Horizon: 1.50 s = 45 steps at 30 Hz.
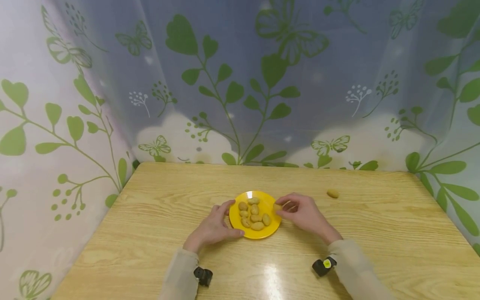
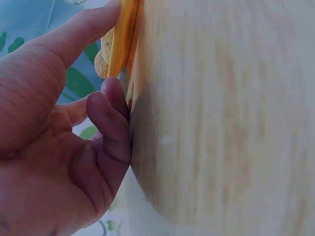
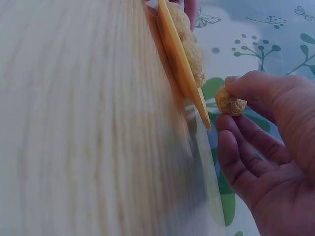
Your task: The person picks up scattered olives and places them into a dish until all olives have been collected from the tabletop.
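Observation:
A yellow plate (image 1: 275, 227) lies on the table with several unshelled peanuts (image 1: 257, 226) in it. At its left side my left hand (image 1: 213, 225) holds the rim, thumb at the near edge and index finger farther back. In the left wrist view, the curled lower fingers of that hand (image 2: 64, 132) rest by the tabletop beneath the plate edge (image 2: 123, 39). My right hand (image 1: 301, 212) is at the plate's right rim, pinching one peanut (image 3: 230, 102) between thumb and fingers. The right wrist view shows this peanut apart from the rim, just beyond it.
A single peanut (image 1: 332, 193) lies on the wooden table (image 1: 168, 187) to the right, behind my right hand. A curtain (image 1: 240, 83) printed with leaves and butterflies hangs along the table's back edge and both sides.

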Available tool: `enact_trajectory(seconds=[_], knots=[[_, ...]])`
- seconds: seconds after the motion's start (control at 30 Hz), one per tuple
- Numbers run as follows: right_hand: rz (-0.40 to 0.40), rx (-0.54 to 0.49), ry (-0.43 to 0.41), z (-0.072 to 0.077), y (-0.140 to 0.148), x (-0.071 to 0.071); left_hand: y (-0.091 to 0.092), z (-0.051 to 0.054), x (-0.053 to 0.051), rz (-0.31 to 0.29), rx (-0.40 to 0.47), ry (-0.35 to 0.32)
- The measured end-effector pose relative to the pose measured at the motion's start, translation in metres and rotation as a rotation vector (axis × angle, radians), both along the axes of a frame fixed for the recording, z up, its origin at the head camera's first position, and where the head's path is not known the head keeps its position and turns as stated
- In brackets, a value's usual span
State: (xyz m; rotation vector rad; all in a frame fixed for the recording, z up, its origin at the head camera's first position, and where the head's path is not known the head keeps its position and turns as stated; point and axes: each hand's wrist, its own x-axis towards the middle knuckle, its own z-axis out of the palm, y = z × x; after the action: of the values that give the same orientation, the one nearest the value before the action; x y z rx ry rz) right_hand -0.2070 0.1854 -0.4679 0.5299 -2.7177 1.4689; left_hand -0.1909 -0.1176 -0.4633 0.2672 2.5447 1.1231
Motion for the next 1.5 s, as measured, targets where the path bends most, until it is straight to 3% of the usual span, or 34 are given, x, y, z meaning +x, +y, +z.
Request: enact_trajectory(seconds=[0.7, 1.5], knots=[[0.042, -0.004, 0.011, -0.004, -0.021, -0.008, 0.000, -0.001, -0.001, -0.002, -0.002, -0.001], [0.090, 0.035, -0.042, -0.005, -0.043, -0.016, 0.000, 0.000, 0.000, -0.002, 0.006, 0.006]])
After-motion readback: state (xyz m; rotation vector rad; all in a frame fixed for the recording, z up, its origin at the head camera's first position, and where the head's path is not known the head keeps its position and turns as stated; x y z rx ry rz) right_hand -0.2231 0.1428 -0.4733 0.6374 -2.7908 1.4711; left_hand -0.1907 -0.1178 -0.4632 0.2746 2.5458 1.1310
